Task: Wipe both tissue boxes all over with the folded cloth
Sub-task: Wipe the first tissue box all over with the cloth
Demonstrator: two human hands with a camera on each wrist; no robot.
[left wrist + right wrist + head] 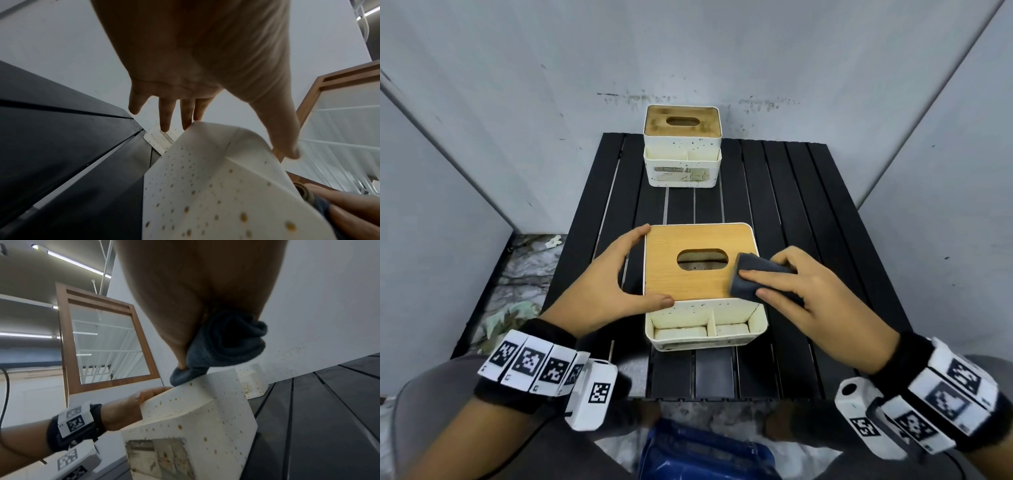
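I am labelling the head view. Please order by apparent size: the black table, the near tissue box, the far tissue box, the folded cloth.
1. black table
2. near tissue box
3. far tissue box; it looks smaller, but it stands farther from the camera, so true size may match
4. folded cloth, partly covered by the right hand

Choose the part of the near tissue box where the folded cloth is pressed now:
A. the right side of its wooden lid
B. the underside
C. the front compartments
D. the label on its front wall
A: the right hand holds the folded cloth flat on the right side of the near tissue box's wooden lid, beside the oval opening.
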